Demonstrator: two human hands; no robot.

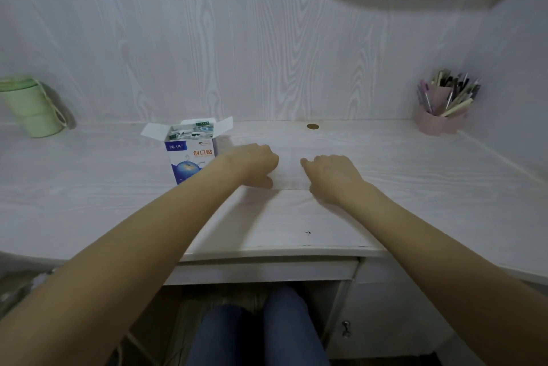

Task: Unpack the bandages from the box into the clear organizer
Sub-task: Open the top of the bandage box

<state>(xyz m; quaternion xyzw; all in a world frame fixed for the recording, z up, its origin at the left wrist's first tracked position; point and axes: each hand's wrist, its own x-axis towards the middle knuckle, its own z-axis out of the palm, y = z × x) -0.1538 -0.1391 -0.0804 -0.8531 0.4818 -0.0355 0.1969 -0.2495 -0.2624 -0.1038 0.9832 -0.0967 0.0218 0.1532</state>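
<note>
An open blue and white bandage box point(192, 158) stands upright on the desk, left of centre, its flaps spread and several wrapped bandages point(192, 131) showing at the top. Just right of it lies the clear organizer point(290, 173), almost see-through, with only faint edges visible. My left hand point(255, 164) grips the organizer's left side with curled fingers, its forearm crossing in front of the box. My right hand point(333, 176) grips the right side, forefinger and thumb pointing left along it. What the organizer holds cannot be made out.
A green cup with a cord point(31, 107) stands at the far left by the wall. A pink holder full of pens point(443, 110) fills the back right corner. A small brass disc point(312, 126) sits behind the organizer. The desk's front edge point(267, 250) and a drawer lie below.
</note>
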